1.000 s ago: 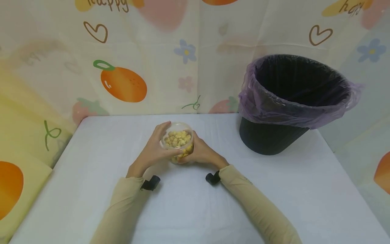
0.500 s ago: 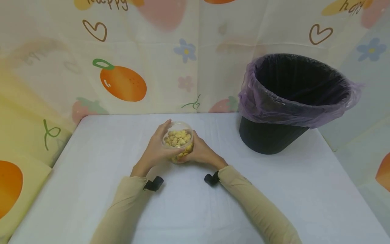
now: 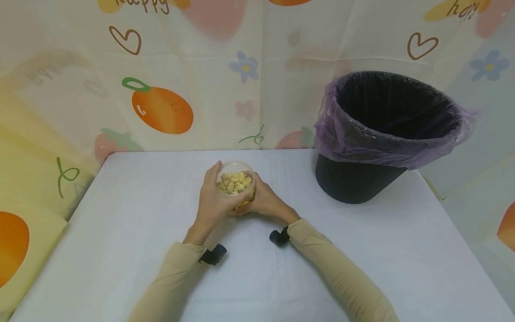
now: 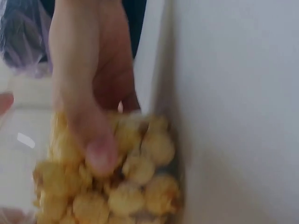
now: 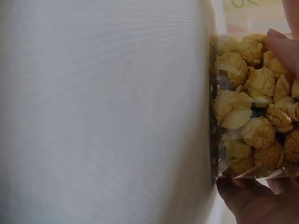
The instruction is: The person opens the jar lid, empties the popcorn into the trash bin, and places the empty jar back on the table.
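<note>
A clear round plastic tub [image 3: 236, 166] full of popcorn [image 3: 235, 182] stands upright near the middle of the white table. My left hand [image 3: 214, 197] grips its upper part around the rim, thumb across the near side. Lower down, my right hand [image 3: 265, 199] holds the right side of the tub, its far fingers hidden. In the left wrist view the right thumb [image 4: 100, 154] presses on the wall of the tub. The right wrist view shows the left thumb [image 5: 282, 46] high on the tub and right-hand fingers [image 5: 247, 200] at its base.
A black bin [image 3: 350, 183] lined with a purple bag [image 3: 386, 152] stands at the back right. Behind the white table [image 3: 257, 277] hangs a printed curtain [image 3: 217, 71] with fruit and flowers. A small black wrist camera sits on each sleeve.
My left wrist and forearm have swung to the right and nearer to me, turning the hand around the tub's rim. The right hand and the tub stay nearly in place.
</note>
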### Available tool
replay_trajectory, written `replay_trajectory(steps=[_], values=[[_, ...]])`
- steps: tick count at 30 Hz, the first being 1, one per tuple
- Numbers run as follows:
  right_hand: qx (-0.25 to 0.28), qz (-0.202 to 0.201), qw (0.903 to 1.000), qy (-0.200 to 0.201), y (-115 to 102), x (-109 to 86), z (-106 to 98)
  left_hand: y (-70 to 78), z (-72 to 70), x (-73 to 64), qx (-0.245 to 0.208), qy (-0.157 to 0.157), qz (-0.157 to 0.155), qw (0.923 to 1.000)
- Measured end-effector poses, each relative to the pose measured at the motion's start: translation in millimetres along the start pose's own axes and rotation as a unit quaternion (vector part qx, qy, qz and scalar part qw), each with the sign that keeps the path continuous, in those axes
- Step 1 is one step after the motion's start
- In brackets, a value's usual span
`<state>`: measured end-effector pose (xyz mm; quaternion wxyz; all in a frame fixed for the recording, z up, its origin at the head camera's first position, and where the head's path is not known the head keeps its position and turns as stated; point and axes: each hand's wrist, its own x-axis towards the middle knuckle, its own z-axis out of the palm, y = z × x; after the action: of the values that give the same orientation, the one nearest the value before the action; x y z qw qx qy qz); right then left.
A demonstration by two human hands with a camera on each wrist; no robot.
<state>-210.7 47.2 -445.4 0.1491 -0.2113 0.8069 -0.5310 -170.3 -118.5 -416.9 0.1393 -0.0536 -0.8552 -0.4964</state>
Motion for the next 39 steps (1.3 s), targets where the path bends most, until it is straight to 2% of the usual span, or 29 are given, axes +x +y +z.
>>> replay_trajectory(steps=[3, 6, 8, 13, 18, 22, 27, 33, 39], values=[[-0.009, -0.002, 1.0, 0.002, 0, 0.4, 0, 4.1, 4.7, -3.8, 0.01, 0.027, -0.007, 0.9996], [-0.014, -0.005, 0.9999, 0.001, 1, 0.8, 0, 7.2, 4.0, -5.1, 0.016, 0.019, -0.02, 0.9995], [-0.016, -0.004, 0.9999, -0.001, 1, 0.7, 0, 8.0, -0.1, -4.2, 0.02, -0.008, -0.029, 0.9993], [-0.015, 0.003, 0.9999, -0.003, 1, -0.3, 0, 4.9, -19.3, 4.9, 0.036, -0.106, -0.038, 0.993], [-0.01, 0.011, 0.9999, 0.001, 1, -1.0, -1, -2.9, -35.5, 18.3, 0.051, -0.182, -0.004, 0.982], [-0.01, 0.01, 0.9999, 0.003, 0, -0.3, -1, -8.8, -37.1, 28.0, 0.038, -0.21, 0.029, 0.9766], [-0.016, 0.012, 0.9997, 0.013, 0, 0.3, 1, -12.4, -31.0, 29.0, 0.022, -0.188, 0.035, 0.9813], [-0.025, 0.007, 0.9991, 0.032, 1, 1.0, 2, -10.4, -19.6, 20.6, 0.013, -0.124, 0.036, 0.9915], [-0.021, -0.011, 0.9992, 0.033, 1, 1.5, 4, -5.7, -9.2, 10.9, 0.025, -0.055, 0.042, 0.9973]])
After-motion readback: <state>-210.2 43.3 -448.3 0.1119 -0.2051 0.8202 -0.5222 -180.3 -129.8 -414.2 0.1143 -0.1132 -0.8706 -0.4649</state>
